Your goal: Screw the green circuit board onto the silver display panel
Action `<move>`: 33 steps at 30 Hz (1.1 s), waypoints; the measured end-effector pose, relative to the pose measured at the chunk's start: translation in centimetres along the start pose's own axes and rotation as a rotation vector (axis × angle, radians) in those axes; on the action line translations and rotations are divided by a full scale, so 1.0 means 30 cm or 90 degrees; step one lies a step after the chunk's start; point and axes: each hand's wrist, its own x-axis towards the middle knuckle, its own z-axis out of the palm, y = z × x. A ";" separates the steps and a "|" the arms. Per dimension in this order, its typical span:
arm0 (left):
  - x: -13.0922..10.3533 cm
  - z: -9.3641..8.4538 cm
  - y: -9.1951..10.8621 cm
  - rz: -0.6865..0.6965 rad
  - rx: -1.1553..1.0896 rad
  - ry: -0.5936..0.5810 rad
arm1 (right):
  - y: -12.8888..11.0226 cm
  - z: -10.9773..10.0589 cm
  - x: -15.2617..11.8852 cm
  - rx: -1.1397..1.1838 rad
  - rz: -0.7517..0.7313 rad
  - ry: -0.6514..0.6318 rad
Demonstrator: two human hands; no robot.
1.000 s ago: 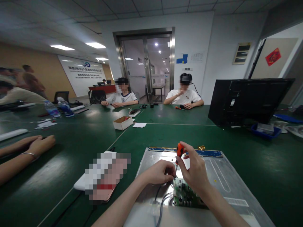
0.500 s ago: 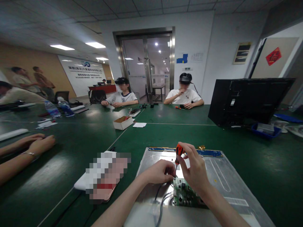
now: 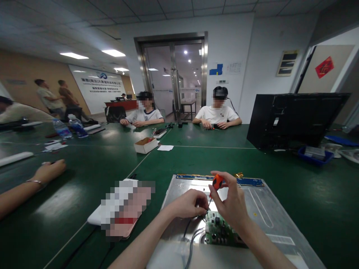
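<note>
In my right hand [image 3: 231, 198] is a screwdriver [image 3: 217, 181] with an orange and black handle, held between thumb and fingers. Its shaft slants down to the upper left corner of a green circuit board [image 3: 220, 228]. My left hand [image 3: 192, 203] is closed beside that corner, fingers curled near the screwdriver tip; whatever they pinch is hidden. The board lies on a silver metal panel [image 3: 260, 209] with a blue strip board [image 3: 249, 182] along its far edge. A grey cable [image 3: 191, 246] loops on the panel left of the board.
Left of the panel lies a blurred-out white and pink item [image 3: 126, 209]. A small open box [image 3: 146, 145] stands farther back. At the right are a black monitor [image 3: 291, 119] and a blue tray [image 3: 315, 155]. Another person's hand [image 3: 52, 172] rests at the left; two people sit opposite.
The screwdriver handle has tipped to the right and slightly down in my right hand, its tip staying at the board's corner. My left hand keeps its place. One neighbouring hand has withdrawn leftward.
</note>
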 end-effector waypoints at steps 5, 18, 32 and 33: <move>0.006 -0.001 -0.003 0.004 -0.008 -0.008 | -0.010 -0.010 0.012 -0.002 -0.022 -0.027; 0.005 -0.001 -0.005 -0.008 0.006 0.000 | 0.002 -0.010 0.013 -0.025 -0.030 0.001; 0.001 0.004 -0.004 0.001 0.005 0.016 | 0.009 -0.003 0.005 -0.045 -0.029 0.023; 0.001 0.004 -0.005 0.002 0.004 0.014 | 0.005 -0.005 0.008 -0.044 -0.033 0.019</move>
